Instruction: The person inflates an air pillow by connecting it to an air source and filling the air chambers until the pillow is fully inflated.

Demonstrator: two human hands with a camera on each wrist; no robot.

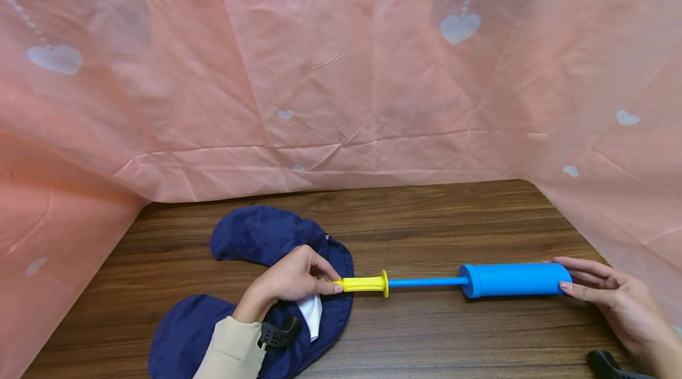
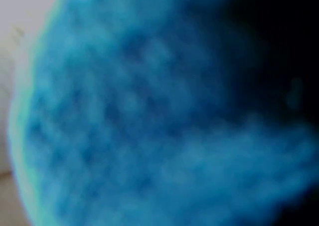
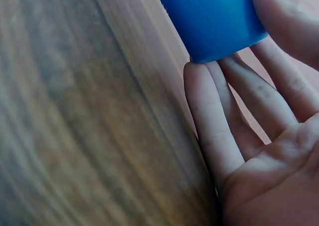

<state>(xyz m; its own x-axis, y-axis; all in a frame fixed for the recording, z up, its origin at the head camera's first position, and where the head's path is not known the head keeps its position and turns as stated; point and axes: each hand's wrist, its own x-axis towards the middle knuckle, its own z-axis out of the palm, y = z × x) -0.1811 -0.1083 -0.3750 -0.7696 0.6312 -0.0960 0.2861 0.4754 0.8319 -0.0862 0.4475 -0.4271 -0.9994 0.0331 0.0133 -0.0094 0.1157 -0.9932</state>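
A hand pump (image 1: 517, 280) with a blue barrel lies lengthwise across the head view, its thin blue rod drawn out. My left hand (image 1: 293, 275) pinches the far left end of the yellow handle (image 1: 364, 284). At the barrel's right end, my right hand (image 1: 613, 293) holds the pump by fingertips and thumb; the right wrist view shows the blue end (image 3: 219, 26) between them. Under my left hand lies a navy U-shaped neck pillow (image 1: 266, 231), with a white piece (image 1: 311, 315) sticking out near its curve. Blurred blue fabric (image 2: 124, 111) fills most of the left wrist view.
The wooden table (image 1: 426, 343) carries everything. A pink curtain with white hearts (image 1: 341, 71) hangs behind it and along both sides. Black bands sit on both wrists, the left one (image 1: 279, 331) against the pillow.
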